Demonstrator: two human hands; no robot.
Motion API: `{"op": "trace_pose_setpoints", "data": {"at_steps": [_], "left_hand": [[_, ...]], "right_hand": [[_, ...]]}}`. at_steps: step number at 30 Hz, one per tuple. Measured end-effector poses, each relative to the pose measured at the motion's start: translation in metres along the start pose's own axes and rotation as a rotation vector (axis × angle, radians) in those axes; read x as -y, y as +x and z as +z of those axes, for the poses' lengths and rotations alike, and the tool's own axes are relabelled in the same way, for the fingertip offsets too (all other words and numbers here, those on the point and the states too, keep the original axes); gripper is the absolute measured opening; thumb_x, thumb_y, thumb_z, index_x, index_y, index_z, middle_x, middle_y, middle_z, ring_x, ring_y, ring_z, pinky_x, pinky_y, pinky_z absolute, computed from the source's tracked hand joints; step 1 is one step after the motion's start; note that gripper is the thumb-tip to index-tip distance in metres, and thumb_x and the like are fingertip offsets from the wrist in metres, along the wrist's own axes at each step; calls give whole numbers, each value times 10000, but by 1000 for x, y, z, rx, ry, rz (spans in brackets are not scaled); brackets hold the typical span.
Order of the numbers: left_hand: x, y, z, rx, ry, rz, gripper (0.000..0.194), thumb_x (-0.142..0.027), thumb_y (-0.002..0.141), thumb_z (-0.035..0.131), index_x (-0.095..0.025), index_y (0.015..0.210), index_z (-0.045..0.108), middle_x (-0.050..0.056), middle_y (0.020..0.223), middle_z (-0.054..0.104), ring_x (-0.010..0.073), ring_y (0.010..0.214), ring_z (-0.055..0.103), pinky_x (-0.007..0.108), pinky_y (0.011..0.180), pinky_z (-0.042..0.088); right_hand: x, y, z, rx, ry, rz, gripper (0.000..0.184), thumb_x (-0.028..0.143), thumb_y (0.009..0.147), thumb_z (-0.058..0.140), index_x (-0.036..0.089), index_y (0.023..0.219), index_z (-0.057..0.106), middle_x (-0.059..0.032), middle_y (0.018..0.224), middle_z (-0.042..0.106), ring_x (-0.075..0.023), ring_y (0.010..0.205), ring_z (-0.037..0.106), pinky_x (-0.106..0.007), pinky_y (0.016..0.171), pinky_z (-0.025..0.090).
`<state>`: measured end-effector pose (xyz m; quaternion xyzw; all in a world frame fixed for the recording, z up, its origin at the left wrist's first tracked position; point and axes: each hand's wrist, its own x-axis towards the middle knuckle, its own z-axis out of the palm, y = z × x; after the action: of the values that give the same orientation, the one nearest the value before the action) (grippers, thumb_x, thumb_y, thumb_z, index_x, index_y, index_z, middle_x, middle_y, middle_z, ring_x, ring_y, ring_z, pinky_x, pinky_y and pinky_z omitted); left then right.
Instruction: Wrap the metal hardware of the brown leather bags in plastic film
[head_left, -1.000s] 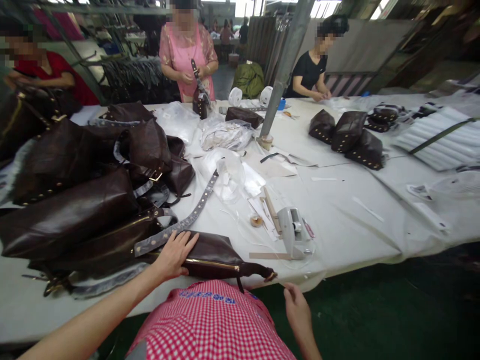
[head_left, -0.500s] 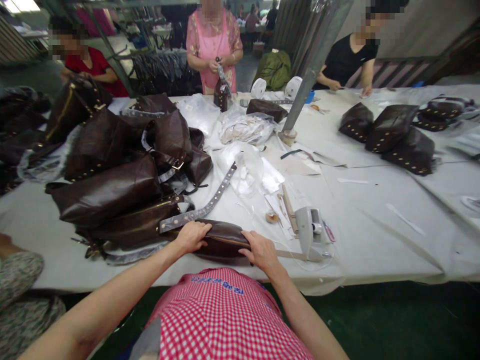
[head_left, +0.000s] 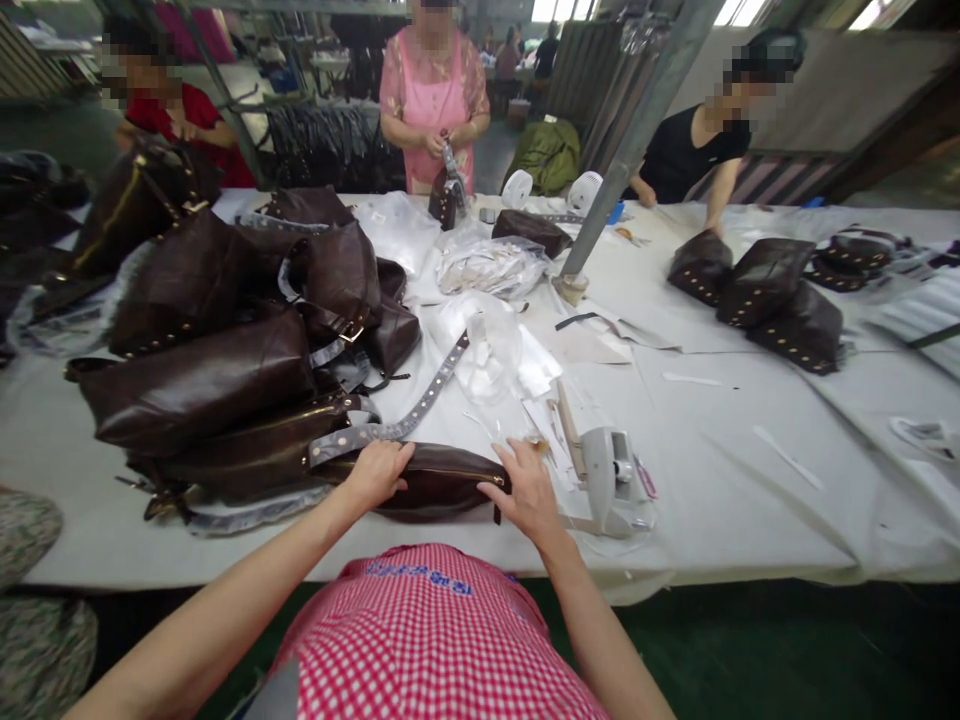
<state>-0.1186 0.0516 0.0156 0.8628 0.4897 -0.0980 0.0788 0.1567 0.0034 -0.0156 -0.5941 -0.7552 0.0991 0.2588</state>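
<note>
A dark brown leather handbag [head_left: 444, 482] with a gold zipper lies on its side at the table's near edge, in front of my body. My left hand [head_left: 381, 472] grips its upper part near the left, fingers over the top and thumb on the near side. Around its right end closes my right hand [head_left: 527, 488], with the zipper's end close to the thumb. A studded strap [head_left: 429, 408] in clear film runs from behind my left hand away across the table. The handbag's left part is partly hidden by my left hand and the strap.
Several brown bags [head_left: 202, 380] are heaped at left. A tape dispenser [head_left: 606, 480] stands right of my right hand, beside cardboard strips [head_left: 568, 425]. Plastic bags [head_left: 491, 262] lie ahead, near a metal post [head_left: 637, 140]. Three people work across the table; a patterned sleeve shows at lower left.
My right hand came from beyond the table edge onto the handbag's right end. The strap end there has gone from sight. At far right, a co-worker's hand has reached a brown bag.
</note>
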Motion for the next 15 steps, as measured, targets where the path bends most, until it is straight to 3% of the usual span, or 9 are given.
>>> {"op": "trace_pose_setpoints", "data": {"at_steps": [2,4,6,9,12,15], "left_hand": [[-5,-7,-4,-82,-8,9,569,-165,710,720,-169,1220,469,170,1200,591,308,1120,557,421,931,425],[-14,-17,-8,-165,-26,37,579,-102,742,656,-172,1276,443,180,1323,508,304,1201,495,435,993,387],[-24,-27,-11,-196,-83,57,415,-101,818,554,-168,1224,499,159,1279,540,279,1151,519,419,976,405],[-40,-39,-11,-137,-264,85,212,-168,891,464,-179,1063,588,97,1058,633,220,979,584,347,871,466],[-54,-40,-5,-19,-489,132,175,-209,863,523,-193,1013,613,55,981,661,185,918,611,296,833,477],[-68,-31,3,87,-718,80,233,-236,822,565,-182,1039,631,61,1042,681,199,955,620,311,870,463]], "right_hand": [[-8,-15,-10,-159,81,111,382,451,871,543,166,1117,611,-149,1112,618,-287,1073,550,-438,913,430],[-12,-34,-16,-215,179,291,336,451,908,465,171,939,649,-94,878,653,-243,859,599,-381,795,467],[-13,-53,-15,-115,308,438,389,483,912,431,185,789,650,-42,704,638,-207,677,589,-329,669,464],[-7,-66,-2,71,544,536,423,536,875,453,185,782,671,-31,692,668,-198,634,601,-299,601,462],[3,-61,15,136,733,621,425,566,812,522,169,868,660,-55,762,693,-214,703,627,-305,608,485],[10,-50,21,198,900,717,428,605,748,571,176,755,588,-43,658,666,-191,613,608,-284,543,469]]}}
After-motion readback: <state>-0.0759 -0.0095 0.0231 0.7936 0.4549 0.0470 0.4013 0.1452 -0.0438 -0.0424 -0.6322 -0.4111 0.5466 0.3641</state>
